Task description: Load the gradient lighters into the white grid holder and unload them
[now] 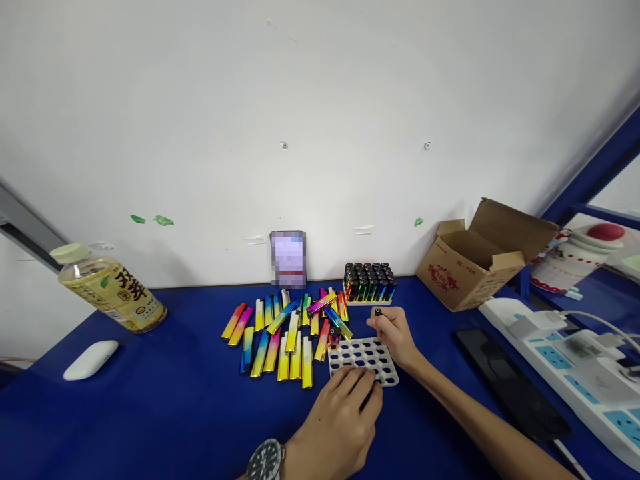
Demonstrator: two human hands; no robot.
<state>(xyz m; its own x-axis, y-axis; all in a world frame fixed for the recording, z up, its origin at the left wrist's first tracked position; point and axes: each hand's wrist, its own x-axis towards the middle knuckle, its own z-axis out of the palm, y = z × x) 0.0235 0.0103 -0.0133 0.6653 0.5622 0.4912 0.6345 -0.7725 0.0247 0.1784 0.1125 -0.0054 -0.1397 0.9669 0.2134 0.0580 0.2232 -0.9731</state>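
Observation:
My right hand (395,333) is closed around a lighter, whose black end (379,311) shows above the fingers; the rest of it is hidden. Below this hand lies a white tray (350,360) with rows of holes. My left hand (345,417), a watch on its wrist, has its bent fingers on the tray's near edge; its thumb is hidden. A dark pinkish lighter (334,338) stands upright at the tray's far left corner. Left of the tray, several loose shiny lighters (283,360) in yellow, blue, pink and red lie in a heap.
Behind the tray stands a full block of upright lighters (370,283). A phone (289,260) leans on the wall. To the right are an open carton (470,260), a black phone (507,380) and a power strip (565,373). A bottle (113,290) and a white case (91,360) are left.

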